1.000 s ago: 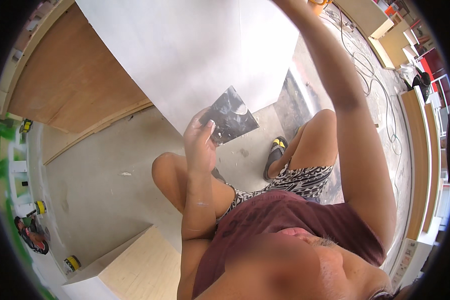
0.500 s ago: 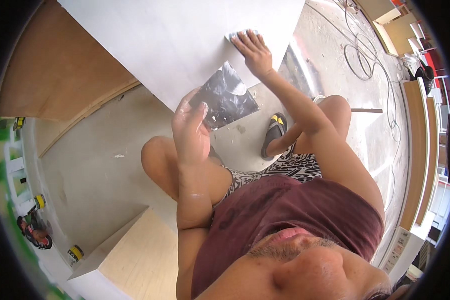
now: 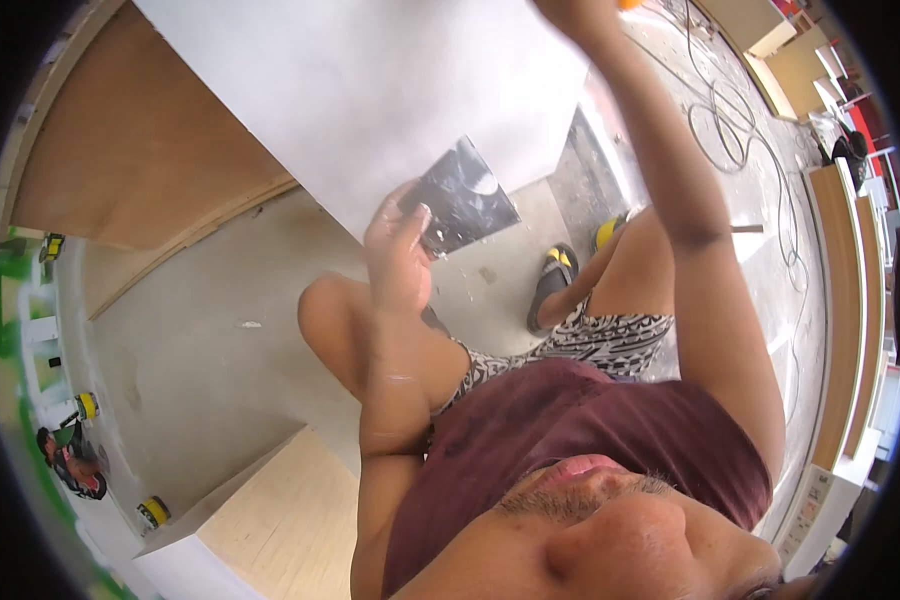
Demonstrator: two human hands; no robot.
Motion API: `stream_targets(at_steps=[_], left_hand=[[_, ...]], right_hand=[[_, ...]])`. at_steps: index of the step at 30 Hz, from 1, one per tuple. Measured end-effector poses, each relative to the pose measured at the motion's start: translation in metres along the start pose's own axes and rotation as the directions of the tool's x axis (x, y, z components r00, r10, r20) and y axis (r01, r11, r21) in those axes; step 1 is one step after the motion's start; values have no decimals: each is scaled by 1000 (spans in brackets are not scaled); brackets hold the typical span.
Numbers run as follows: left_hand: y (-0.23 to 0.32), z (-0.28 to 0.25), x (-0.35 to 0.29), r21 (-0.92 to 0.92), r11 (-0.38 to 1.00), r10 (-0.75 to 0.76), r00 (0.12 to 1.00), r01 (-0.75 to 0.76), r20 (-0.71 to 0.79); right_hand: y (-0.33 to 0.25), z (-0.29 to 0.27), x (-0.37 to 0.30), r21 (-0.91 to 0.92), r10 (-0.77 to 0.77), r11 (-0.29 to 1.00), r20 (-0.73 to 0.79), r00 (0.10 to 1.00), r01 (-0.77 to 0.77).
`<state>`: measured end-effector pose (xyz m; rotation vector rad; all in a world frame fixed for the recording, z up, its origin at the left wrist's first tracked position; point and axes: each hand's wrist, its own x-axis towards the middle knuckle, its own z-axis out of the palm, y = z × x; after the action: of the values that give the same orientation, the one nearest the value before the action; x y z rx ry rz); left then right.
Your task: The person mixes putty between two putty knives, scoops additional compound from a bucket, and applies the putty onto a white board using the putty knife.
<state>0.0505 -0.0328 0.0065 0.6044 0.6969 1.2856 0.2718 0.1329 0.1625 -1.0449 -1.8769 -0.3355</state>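
Observation:
My left hand [image 3: 400, 255] is closed on the edge of a dark square plate [image 3: 465, 200]. White paste is smeared over the plate, and white marks show on my thumb. Behind and above the plate leans a large white panel [image 3: 370, 90], with its lower corner near my left wrist. My right arm reaches up to the top edge of the view. Only the wrist and the base of my right hand [image 3: 575, 18] show there; its fingers are cut off, so whatever they hold is hidden.
A brown wooden panel [image 3: 140, 130] stands at the left. A box with a pale wood top [image 3: 280, 510] is at the lower left. A coiled hose [image 3: 725, 125] lies on the concrete floor at the right, near long boards [image 3: 838, 320]. Yellow-banded rolls or cans [image 3: 153, 512] line the left side.
My right hand was pressing a small flat pad or blade on the white panel; it has moved up, largely out of view. The left hand and plate have shifted slightly right and down.

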Motion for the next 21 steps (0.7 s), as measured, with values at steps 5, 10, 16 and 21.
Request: stream_targets(at_steps=[5,10,16,21], left_hand=[[-4,9,1,2,1000,-7,1000,7,15],[0,8,-3,-5,1000,21,999,-20,26],[2,7,-6,-25,999,34,999,-33,30],[2,4,-6,-50,999,18,1000,-17,23]], right_hand=[[-22,-46,120,-217,-8,976,98,995,29],[-25,-40,149,-300,-68,947,178,982,120],[-28,-35,155,-374,35,925,256,966,65],[-27,-21,142,-311,85,950,143,986,-37]])
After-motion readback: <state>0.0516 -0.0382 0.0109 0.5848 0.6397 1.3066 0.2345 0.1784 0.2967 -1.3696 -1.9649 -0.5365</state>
